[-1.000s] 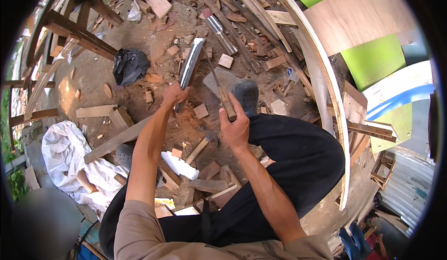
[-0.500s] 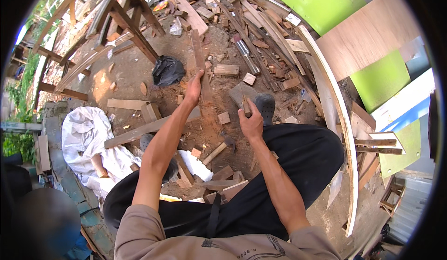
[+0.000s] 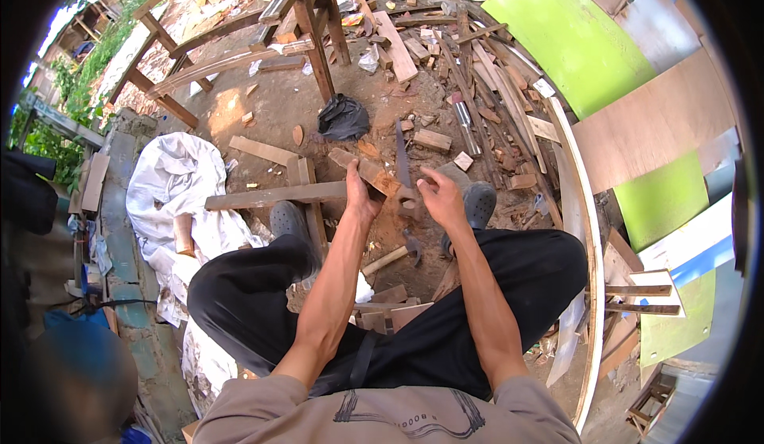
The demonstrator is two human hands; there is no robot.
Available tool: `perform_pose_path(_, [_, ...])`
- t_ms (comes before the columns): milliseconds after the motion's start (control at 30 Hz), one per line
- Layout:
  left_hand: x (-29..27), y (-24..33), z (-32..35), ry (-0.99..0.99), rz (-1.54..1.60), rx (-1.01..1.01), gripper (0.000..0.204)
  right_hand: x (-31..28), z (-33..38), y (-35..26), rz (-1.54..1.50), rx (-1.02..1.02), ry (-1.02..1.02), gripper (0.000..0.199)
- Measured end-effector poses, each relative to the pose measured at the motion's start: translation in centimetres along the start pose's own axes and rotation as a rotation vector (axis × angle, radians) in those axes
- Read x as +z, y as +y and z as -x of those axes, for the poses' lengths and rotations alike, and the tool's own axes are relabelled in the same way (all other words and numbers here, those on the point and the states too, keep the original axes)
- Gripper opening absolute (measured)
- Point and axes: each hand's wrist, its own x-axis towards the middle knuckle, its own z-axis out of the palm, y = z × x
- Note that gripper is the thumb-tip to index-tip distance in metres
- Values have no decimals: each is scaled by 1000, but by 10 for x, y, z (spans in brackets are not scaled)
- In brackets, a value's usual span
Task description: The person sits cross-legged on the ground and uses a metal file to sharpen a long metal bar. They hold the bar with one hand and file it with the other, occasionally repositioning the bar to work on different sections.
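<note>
I squat over bare ground strewn with wood scraps. My left hand is closed on a reddish wood block that lies against the end of a long plank. My right hand grips the wooden handle end of a dark, narrow saw-like blade, which points away from me between the two hands. A hammer with a wooden handle lies on the ground just below my hands, between my knees. My grey shoes frame the spot.
A crumpled white sheet lies to the left and a black bag ahead. A wooden trestle frame stands beyond it. Green panels and plywood lean at the right, beside a long curved wooden strip.
My view has tipped forward and my knees came in. My left hand drew back from a far reach onto the wood block. The blade now stands between both hands.
</note>
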Motion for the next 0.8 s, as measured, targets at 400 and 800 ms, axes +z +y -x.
perform_pose_path(400, [-16, -41, 18, 314, -181, 122, 70, 7, 31, -4, -199, -138, -85, 29])
perform_pose_path(800, [-115, -99, 2, 360, 81, -254, 59, 56, 34, 54, 21, -343, 6, 12])
